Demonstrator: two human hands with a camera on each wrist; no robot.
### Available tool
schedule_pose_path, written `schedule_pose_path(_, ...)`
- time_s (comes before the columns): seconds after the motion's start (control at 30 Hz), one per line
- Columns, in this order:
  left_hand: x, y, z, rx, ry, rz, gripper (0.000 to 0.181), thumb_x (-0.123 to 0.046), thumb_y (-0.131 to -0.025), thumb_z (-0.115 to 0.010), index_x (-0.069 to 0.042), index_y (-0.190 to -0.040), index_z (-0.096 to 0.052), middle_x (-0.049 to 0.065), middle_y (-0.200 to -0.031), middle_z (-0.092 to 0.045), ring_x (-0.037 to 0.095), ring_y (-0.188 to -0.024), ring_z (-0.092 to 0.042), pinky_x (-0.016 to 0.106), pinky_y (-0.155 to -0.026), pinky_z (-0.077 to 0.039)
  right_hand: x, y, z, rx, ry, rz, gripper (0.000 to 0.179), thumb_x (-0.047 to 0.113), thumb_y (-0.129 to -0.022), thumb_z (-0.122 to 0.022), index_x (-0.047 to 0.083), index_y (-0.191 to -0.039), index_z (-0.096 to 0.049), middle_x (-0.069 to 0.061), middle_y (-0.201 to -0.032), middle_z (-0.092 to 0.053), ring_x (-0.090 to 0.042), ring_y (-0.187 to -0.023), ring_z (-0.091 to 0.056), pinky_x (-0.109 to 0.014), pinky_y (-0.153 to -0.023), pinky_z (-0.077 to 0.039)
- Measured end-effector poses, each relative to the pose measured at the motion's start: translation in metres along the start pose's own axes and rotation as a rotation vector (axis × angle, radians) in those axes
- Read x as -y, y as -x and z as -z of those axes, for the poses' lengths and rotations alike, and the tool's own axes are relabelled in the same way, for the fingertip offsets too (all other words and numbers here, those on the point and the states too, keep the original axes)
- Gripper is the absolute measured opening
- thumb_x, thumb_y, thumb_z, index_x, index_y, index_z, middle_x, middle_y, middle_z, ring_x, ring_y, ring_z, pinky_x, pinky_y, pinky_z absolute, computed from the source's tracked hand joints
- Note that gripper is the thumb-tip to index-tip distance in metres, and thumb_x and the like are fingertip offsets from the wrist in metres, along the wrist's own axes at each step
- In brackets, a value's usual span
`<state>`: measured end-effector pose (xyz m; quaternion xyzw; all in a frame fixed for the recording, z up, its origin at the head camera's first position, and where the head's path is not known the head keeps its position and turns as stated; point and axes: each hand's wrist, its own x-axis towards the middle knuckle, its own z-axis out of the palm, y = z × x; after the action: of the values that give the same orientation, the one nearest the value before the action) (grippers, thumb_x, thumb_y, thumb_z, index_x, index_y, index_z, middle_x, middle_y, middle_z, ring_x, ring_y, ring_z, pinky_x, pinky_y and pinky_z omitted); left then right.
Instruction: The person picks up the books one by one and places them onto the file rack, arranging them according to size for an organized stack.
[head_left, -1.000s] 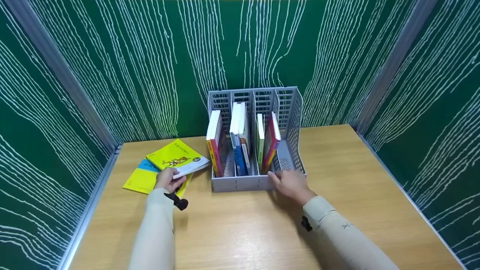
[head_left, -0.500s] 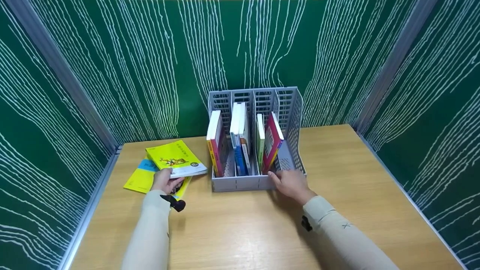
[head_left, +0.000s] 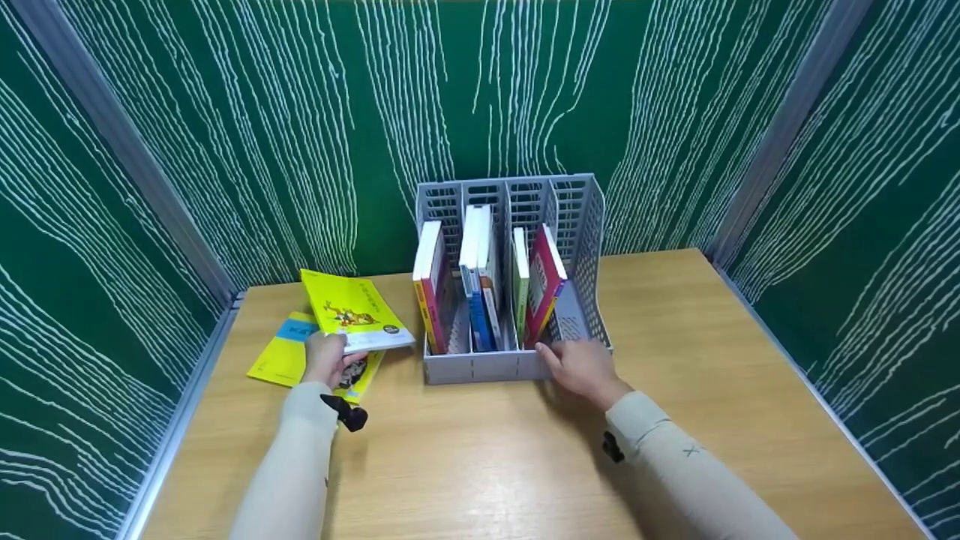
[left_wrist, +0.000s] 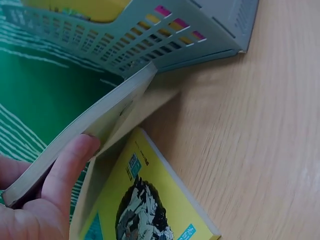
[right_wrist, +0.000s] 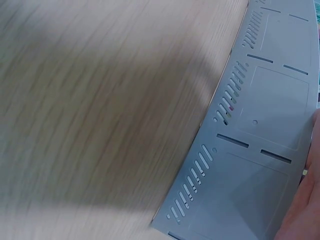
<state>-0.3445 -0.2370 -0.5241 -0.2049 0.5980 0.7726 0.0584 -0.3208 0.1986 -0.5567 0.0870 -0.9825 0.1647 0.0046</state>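
Note:
My left hand [head_left: 326, 361] pinches a thin yellow book [head_left: 345, 304] by its lower edge, thumb on the underside in the left wrist view. Its cover has a tiger drawing and a white band. Below it, a second yellow book [head_left: 274, 366] with a blue band lies flat, partly hidden; the left wrist view shows the dark picture on this lower book [left_wrist: 145, 212]. My right hand [head_left: 581, 369] grips the front rim of a grey file organizer [head_left: 484, 367], near its right end. In the right wrist view, fingers reach over the rim of the organizer's front wall [right_wrist: 272, 107].
Upright books fill parts of the organizer: a pink and yellow pair [head_left: 431, 292] on the left, blue and white books [head_left: 480, 285], a green book [head_left: 520, 289] and a leaning red book [head_left: 546, 281]. A green wall [head_left: 390, 225] stands behind the wooden table [head_left: 720, 360].
My left hand has shifted slightly left with the yellow book, whose far edge has turned and lifted. My right hand stays at the rim; the red book leans further right than a second ago.

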Motion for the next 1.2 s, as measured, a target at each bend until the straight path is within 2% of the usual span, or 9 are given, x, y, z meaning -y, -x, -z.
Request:
schedule_pose_path(0.17,0.001,0.003,-0.002,-0.014,-0.123,-0.072,0.056,-0.01,-0.117,-0.03,-0.007,-0.172,-0.022,0.023,-0.162,-0.054,0.034,-0.142,-0.063,0.036,-0.104,-0.061,-0.001,0.001,-0.002,-0.04,0.007,0.031,0.06,0.052,-0.114,-0.045,0.006,-0.103,-0.081,-0.014,-0.089,-0.077,-0.041,-0.089,-0.073,-0.063,-0.089,-0.057)
schedule_pose_path(0.3,-0.002,0.007,-0.003,-0.058,-0.244,-0.107,0.055,-0.014,-0.118,-0.031,-0.007,-0.172,-0.022,0.023,-0.158,-0.056,0.031,-0.134,-0.067,0.027,-0.092,-0.065,0.0,0.001,-0.002,-0.02,-0.003,0.018,0.059,0.051,-0.114,-0.045,0.006,-0.104,-0.081,-0.015,-0.092,-0.077,-0.041,-0.09,-0.072,-0.063,-0.092,-0.056)
schedule_pose_path(0.37,-0.004,0.01,-0.004,-0.079,-0.297,-0.134,0.055,-0.014,-0.118,-0.032,-0.006,-0.171,-0.023,0.022,-0.156,-0.056,0.031,-0.132,-0.066,0.027,-0.089,-0.064,0.0,0.0,-0.001,-0.001,-0.01,0.013,0.057,0.05,-0.114,-0.046,0.005,-0.108,-0.081,-0.016,-0.096,-0.078,-0.04,-0.091,-0.071,-0.063,-0.094,-0.056)
schedule_pose_path(0.5,-0.007,0.015,-0.006,-0.099,-0.377,-0.207,0.053,-0.016,-0.119,-0.033,-0.006,-0.17,-0.027,0.021,-0.157,-0.056,0.033,-0.137,-0.064,0.038,-0.105,-0.061,-0.001,-0.001,0.003,0.045,-0.042,-0.009,0.057,0.05,-0.114,-0.047,0.003,-0.119,-0.079,-0.017,-0.104,-0.077,-0.036,-0.091,-0.068,-0.061,-0.096,-0.056)
schedule_pose_path(0.57,-0.008,0.018,-0.007,-0.114,-0.422,-0.251,0.052,-0.017,-0.119,-0.034,-0.005,-0.169,-0.03,0.021,-0.158,-0.055,0.034,-0.141,-0.061,0.045,-0.114,-0.056,-0.001,-0.002,0.005,0.052,-0.057,-0.01,0.058,0.05,-0.114,-0.047,0.002,-0.126,-0.077,-0.018,-0.111,-0.078,-0.037,-0.096,-0.07,-0.061,-0.098,-0.057)
schedule_pose_path(0.67,-0.01,0.021,-0.008,-0.149,-0.489,-0.307,0.05,-0.017,-0.119,-0.035,-0.003,-0.167,-0.033,0.021,-0.159,-0.054,0.035,-0.144,-0.058,0.05,-0.121,-0.05,-0.002,-0.001,0.009,0.037,-0.078,0.007,0.059,0.051,-0.114,-0.049,0.0,-0.131,-0.074,-0.022,-0.121,-0.078,-0.043,-0.108,-0.074,-0.063,-0.101,-0.057)
schedule_pose_path(0.77,-0.012,0.025,-0.009,-0.177,-0.538,-0.349,0.05,-0.016,-0.118,-0.036,-0.001,-0.165,-0.034,0.023,-0.159,-0.053,0.036,-0.145,-0.057,0.052,-0.122,-0.048,-0.002,0.0,0.012,0.021,-0.1,0.016,0.059,0.049,-0.113,-0.051,-0.002,-0.135,-0.071,-0.026,-0.128,-0.075,-0.047,-0.118,-0.072,-0.064,-0.105,-0.056)
schedule_pose_path(0.93,-0.014,0.033,-0.012,-0.202,-0.575,-0.389,0.048,-0.017,-0.119,-0.039,-0.003,-0.164,-0.036,0.022,-0.158,-0.053,0.037,-0.144,-0.058,0.053,-0.121,-0.05,0.001,0.001,0.019,0.006,-0.134,-0.023,0.059,0.049,-0.112,-0.053,0.0,-0.143,-0.066,-0.026,-0.139,-0.069,-0.046,-0.129,-0.066,-0.065,-0.114,-0.051)
schedule_pose_path(1.2,-0.018,0.048,-0.019,-0.229,-0.656,-0.574,0.04,-0.015,-0.117,-0.041,0.001,-0.154,-0.044,0.027,-0.15,-0.06,0.041,-0.135,-0.065,0.058,-0.112,-0.056,0.008,0.006,0.037,-0.131,-0.186,0.018,0.055,0.045,-0.11,-0.06,-0.002,-0.137,-0.069,-0.026,-0.137,-0.071,-0.047,-0.129,-0.067,-0.064,-0.113,-0.052)
